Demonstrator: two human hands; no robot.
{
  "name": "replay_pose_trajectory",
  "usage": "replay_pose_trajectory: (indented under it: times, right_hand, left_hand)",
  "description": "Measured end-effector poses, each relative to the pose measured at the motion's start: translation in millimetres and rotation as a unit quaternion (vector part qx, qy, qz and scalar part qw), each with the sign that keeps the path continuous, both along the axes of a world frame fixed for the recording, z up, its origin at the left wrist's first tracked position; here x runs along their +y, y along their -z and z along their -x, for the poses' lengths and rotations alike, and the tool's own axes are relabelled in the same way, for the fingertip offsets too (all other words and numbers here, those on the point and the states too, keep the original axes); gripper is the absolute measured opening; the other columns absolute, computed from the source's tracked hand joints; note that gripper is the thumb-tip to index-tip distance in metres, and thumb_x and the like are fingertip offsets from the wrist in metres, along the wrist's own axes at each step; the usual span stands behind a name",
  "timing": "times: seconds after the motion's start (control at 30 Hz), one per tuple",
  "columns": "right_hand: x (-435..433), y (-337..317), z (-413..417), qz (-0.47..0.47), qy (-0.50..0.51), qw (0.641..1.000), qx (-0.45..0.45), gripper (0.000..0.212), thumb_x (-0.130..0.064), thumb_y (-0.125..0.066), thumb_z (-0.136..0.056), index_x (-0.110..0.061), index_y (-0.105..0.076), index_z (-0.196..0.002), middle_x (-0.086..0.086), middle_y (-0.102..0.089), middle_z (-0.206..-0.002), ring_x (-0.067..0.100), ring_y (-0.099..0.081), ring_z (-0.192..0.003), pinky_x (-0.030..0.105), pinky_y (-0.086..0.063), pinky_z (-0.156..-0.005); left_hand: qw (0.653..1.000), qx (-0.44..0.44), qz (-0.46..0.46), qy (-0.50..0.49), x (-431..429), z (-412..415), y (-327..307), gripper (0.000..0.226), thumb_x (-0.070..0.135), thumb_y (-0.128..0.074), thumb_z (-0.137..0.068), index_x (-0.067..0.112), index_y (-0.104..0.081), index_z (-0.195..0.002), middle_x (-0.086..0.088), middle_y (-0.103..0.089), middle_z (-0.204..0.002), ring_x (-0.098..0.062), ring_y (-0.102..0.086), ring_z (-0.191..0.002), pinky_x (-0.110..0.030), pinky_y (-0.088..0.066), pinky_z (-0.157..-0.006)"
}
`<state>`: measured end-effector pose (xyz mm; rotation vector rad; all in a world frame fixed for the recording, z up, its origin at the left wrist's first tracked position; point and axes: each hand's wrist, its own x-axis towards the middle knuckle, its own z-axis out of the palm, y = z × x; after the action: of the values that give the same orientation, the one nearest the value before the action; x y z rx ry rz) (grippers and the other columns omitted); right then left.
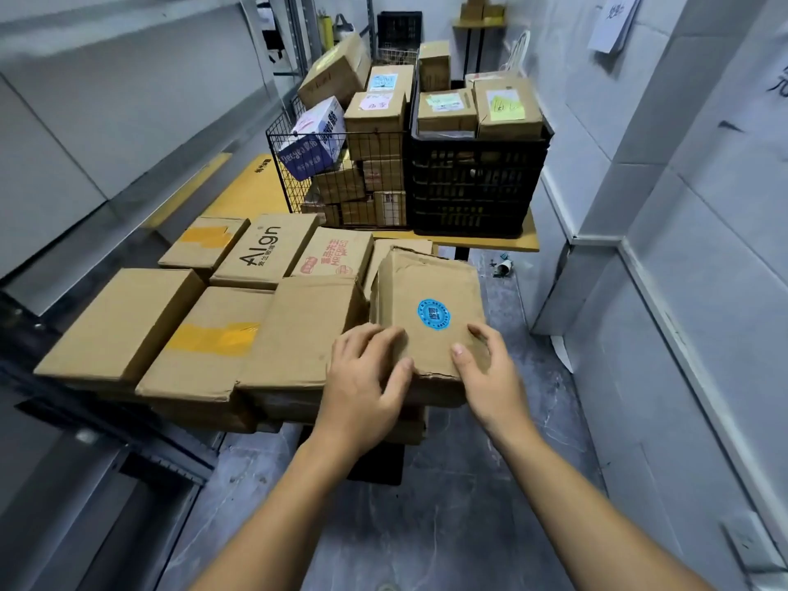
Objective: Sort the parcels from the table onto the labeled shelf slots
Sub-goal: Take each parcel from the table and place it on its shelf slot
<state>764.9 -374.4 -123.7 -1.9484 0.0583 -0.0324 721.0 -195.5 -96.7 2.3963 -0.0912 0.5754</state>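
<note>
A brown cardboard parcel with a round blue sticker lies on top of the near right end of a stack of parcels. My left hand rests on its near left corner, fingers spread over the top and edge. My right hand grips its near right corner, thumb on top. Beside it to the left lie several flat cardboard parcels, one with yellow tape, one printed "Align" and one with red print. The shelf runs along the left wall.
A wire basket and a black plastic crate, both full of labelled boxes, stand on the yellow table behind. A white wall closes the right side. Grey floor lies below my arms.
</note>
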Motion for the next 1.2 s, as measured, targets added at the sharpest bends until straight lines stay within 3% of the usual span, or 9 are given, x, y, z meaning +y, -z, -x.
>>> replay_pose_trajectory:
  times: [0.07,0.17,0.27,0.47,0.67,0.9,1.0,1.13,1.2]
  right_hand:
    - [-13.6,-4.1,-0.4,-0.029,-0.009,0.999,-0.018,0.040,-0.035,-0.060,-0.098,-0.029,-0.051,-0.136,-0.003,-0.057,-0.134,0.015,-0.055,-0.120,0.033,-0.047,-0.099]
    - [-32.3,-9.3,3.4,-0.077,-0.021,0.996,-0.041,0.036,-0.026,-0.058,-0.099,-0.025,-0.050,-0.134,-0.003,-0.056,-0.133,0.002,-0.057,-0.113,0.009,-0.044,-0.088]
    - [-48.6,-9.5,5.1,-0.140,-0.024,0.989,-0.049,0.031,-0.023,-0.056,-0.099,-0.032,-0.049,-0.128,-0.003,-0.055,-0.133,-0.014,-0.056,-0.108,0.008,-0.046,-0.088]
    - [-75.5,-4.6,10.2,-0.146,-0.069,0.986,-0.044,0.033,-0.041,-0.058,-0.096,-0.043,-0.051,-0.128,-0.014,-0.057,-0.132,0.004,-0.058,-0.120,0.040,-0.050,-0.104]
    - [-88.4,-15.5,10.1,0.013,-0.090,0.995,-0.046,0.046,-0.045,-0.054,-0.096,-0.031,-0.054,-0.139,-0.007,-0.049,-0.134,-0.015,-0.046,-0.112,0.007,-0.036,-0.099]
    - [-76.5,-22.3,21.8,-0.112,-0.107,0.988,-0.007,0.090,-0.086,-0.062,-0.065,-0.035,-0.048,-0.139,-0.016,-0.065,-0.124,0.006,-0.063,-0.114,0.042,-0.055,-0.098]
    - [-78.4,-23.6,25.3,-0.121,-0.068,0.990,-0.024,0.068,-0.068,-0.068,-0.071,-0.044,-0.048,-0.131,-0.025,-0.063,-0.114,0.005,-0.064,-0.111,0.044,-0.056,-0.096]
    - [-89.5,-21.5,21.0,-0.215,-0.062,0.975,0.000,0.042,-0.055,-0.073,-0.074,-0.059,-0.055,-0.112,-0.004,-0.071,-0.116,0.019,-0.068,-0.109,0.055,-0.057,-0.090]
    - [-91.9,-21.0,22.8,-0.251,-0.052,0.967,0.011,0.033,-0.036,-0.072,-0.088,-0.050,-0.058,-0.114,0.003,-0.074,-0.109,0.024,-0.071,-0.101,0.061,-0.055,-0.088]
  left_hand:
    - [0.991,-0.007,0.131,0.024,-9.5,0.0,-5.4,0.044,0.043,-0.051,-0.088,0.023,-0.059,-0.127,0.008,-0.058,-0.123,-0.012,-0.051,-0.120,-0.037,-0.044,-0.100]
    - [0.967,-0.017,0.255,0.009,-26.7,-2.6,-9.5,0.043,0.038,-0.054,-0.089,0.027,-0.057,-0.130,0.010,-0.056,-0.126,-0.009,-0.053,-0.121,-0.042,-0.048,-0.099]
    - [0.969,0.001,0.238,-0.066,-39.3,-6.9,-7.3,0.047,0.039,-0.054,-0.088,0.029,-0.054,-0.133,0.007,-0.051,-0.130,0.003,-0.046,-0.122,-0.040,-0.042,-0.107]
    - [0.927,0.084,0.365,0.031,-63.9,-0.9,3.1,0.058,0.050,-0.056,-0.087,0.035,-0.043,-0.142,0.016,-0.051,-0.140,-0.003,-0.047,-0.130,-0.043,-0.039,-0.111]
    - [0.957,0.024,0.289,-0.013,-74.7,6.7,3.7,0.054,0.052,-0.059,-0.081,0.043,-0.048,-0.133,0.014,-0.052,-0.134,0.001,-0.047,-0.126,-0.033,-0.041,-0.109]
    - [0.988,0.001,0.151,-0.001,-92.8,18.2,0.6,0.058,0.043,-0.062,-0.086,0.039,-0.041,-0.141,0.009,-0.041,-0.142,0.001,-0.038,-0.132,-0.027,-0.038,-0.108]
    - [0.986,-0.008,0.163,0.032,-93.5,21.1,-3.8,0.054,0.041,-0.059,-0.089,0.034,-0.044,-0.141,0.011,-0.046,-0.141,-0.001,-0.043,-0.131,-0.030,-0.044,-0.104]
    - [0.946,0.028,0.321,0.046,-84.8,21.3,-8.9,0.044,0.029,-0.054,-0.090,0.035,-0.048,-0.133,0.006,-0.060,-0.129,-0.002,-0.057,-0.118,-0.021,-0.048,-0.095]
    - [0.947,0.040,0.318,0.019,-77.4,20.4,-2.7,0.040,0.034,-0.055,-0.089,0.040,-0.050,-0.128,0.008,-0.060,-0.128,-0.001,-0.057,-0.116,-0.024,-0.048,-0.095]
